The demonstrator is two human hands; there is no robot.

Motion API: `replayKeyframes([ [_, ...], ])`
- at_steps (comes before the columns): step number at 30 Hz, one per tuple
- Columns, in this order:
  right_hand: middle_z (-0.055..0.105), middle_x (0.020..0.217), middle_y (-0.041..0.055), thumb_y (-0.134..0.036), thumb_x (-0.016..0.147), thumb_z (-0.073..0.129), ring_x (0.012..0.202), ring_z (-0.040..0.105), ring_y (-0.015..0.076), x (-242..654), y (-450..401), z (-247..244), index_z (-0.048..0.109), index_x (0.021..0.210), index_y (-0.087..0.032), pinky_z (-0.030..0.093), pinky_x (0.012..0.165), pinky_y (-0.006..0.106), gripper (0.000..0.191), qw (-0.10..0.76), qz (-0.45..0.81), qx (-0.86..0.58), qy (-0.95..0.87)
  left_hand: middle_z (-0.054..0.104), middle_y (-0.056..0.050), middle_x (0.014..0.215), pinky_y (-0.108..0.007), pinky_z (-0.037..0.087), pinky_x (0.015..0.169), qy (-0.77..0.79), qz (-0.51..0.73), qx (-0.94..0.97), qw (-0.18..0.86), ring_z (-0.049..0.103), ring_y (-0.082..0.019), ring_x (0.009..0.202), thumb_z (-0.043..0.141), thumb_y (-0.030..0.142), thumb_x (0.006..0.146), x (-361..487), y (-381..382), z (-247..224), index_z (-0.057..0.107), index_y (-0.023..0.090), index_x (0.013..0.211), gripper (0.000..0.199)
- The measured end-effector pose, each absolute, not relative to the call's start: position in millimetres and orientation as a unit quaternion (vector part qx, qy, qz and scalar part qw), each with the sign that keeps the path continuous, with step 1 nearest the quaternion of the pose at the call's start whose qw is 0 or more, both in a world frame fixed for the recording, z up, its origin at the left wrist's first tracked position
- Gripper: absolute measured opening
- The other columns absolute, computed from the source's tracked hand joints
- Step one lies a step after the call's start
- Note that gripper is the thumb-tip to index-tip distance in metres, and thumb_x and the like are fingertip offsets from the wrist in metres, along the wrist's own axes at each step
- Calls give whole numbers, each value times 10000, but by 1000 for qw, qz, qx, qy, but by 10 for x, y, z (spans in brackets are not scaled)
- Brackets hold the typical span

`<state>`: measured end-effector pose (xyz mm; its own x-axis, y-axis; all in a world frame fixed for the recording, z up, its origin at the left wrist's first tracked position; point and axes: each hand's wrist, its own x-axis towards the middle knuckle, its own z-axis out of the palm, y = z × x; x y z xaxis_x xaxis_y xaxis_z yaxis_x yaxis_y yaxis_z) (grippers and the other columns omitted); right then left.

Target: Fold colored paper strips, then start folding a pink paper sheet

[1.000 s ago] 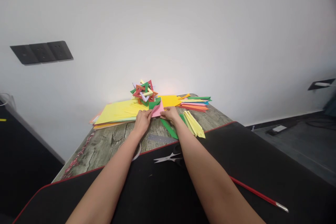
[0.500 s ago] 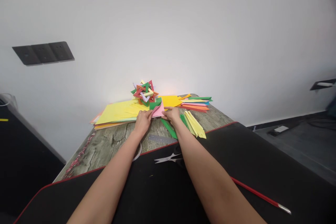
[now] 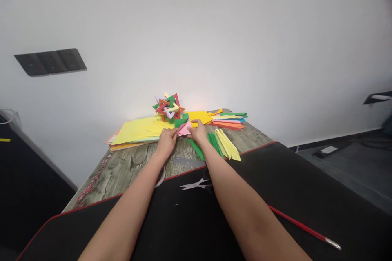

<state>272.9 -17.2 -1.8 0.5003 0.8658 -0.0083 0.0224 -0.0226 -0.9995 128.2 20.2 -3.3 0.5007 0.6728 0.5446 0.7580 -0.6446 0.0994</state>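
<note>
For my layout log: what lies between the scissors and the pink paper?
In the head view, from the scissors to the pink paper: the black mat's red edge, a grey ruler on the patterned tabletop, and a green strip slightly right.

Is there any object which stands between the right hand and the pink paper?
Nothing visible does: the right hand is at the right edge of the pink paper, and the left hand at its left side. Green paper shows just beyond it.

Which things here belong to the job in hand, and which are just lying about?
In the job, it seems:
pink paper, touched by left hand and right hand
perhaps the folded yellow strips

Just lying about, apparently:
scissors
ruler
red stick
</note>
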Motion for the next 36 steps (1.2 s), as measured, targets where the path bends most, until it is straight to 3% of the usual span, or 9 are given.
replayKeyframes([
  [18, 620, 1066, 64, -288, 922, 562, 831, 637, 155, 2731, -98, -74, 554, 1174, -148, 559, 689, 320, 287, 602, 373, -606, -363, 623, -78, 1102, -399, 528, 821, -418, -279, -862, 64, 620, -189, 938, 541, 307, 916, 1285, 171, -15, 594, 157, 1105, 247],
  [27, 632, 1031, 59, -329, 923, 557, 823, 639, 156, 2756, -99, -35, 584, 1113, -136, 555, 693, 323, 273, 562, 368, -642, -369, 625, -77, 1094, -393, 532, 811, -410, -282, -864, 74, 622, -186, 927, 541, 309, 917, 1281, 187, -30, 594, 156, 1102, 246],
  [36, 604, 1155, 80, -338, 926, 545, 963, 616, 192, 2850, -116, 51, 587, 1141, -171, 527, 821, 387, 275, 536, 283, -690, -395, 627, -74, 1082, -387, 531, 807, -392, -264, -877, 89, 621, -181, 918, 537, 303, 919, 1277, 194, -38, 600, 157, 1088, 232],
])
